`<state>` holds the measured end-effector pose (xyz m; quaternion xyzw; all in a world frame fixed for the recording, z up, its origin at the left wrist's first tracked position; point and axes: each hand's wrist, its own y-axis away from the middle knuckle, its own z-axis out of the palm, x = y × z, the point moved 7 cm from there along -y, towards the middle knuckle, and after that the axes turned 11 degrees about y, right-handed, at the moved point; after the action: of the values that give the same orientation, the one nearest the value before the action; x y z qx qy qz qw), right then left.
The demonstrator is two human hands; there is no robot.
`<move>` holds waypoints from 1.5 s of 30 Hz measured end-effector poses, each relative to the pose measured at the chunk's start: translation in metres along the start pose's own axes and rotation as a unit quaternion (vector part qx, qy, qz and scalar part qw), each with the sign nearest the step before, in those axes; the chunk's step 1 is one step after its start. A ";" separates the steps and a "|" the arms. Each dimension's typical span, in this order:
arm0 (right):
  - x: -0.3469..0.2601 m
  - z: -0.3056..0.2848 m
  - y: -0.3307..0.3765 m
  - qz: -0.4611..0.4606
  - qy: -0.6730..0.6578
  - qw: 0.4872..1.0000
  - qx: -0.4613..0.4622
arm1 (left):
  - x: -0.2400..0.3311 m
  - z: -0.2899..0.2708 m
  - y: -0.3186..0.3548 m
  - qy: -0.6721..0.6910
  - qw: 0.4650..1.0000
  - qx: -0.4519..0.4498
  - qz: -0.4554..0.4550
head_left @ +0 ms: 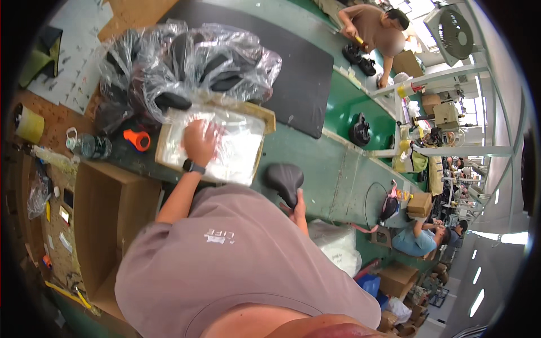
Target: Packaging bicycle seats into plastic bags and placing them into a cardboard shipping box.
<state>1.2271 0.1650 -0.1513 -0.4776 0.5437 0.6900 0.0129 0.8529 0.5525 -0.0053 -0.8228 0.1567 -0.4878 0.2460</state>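
Observation:
My left hand, with a dark watch on the wrist, lies over a stack of clear plastic bags in a shallow open cardboard box. Its fingers look stretched out on the plastic, a little blurred. A black bicycle saddle is in my right hand, gripped at its narrow nose, beside the box's right side. Beyond the box sits a heap of dark saddles wrapped in clear plastic.
Left of the box are an orange tape dispenser and a clear bottle. A large open carton stands at my left. A black mat covers part of the green bench. Across it, a person handles a tool near dark saddles.

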 end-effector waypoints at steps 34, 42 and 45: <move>-0.086 0.095 0.080 -0.083 -0.030 0.942 -0.324 | 0.043 0.097 0.119 -0.021 0.932 -0.343 -0.116; -0.118 0.251 0.058 -0.044 0.081 0.880 -0.466 | 0.031 0.064 0.141 0.291 0.826 -0.287 -0.388; -0.111 0.251 0.039 -0.006 0.016 0.886 -0.464 | 0.038 0.004 0.123 0.497 0.692 0.008 -0.523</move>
<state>1.1041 0.3964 -0.0597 -0.4435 0.1586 0.8555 -0.2149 0.8720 0.4322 -0.0482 -0.4068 -0.2038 -0.8766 -0.1565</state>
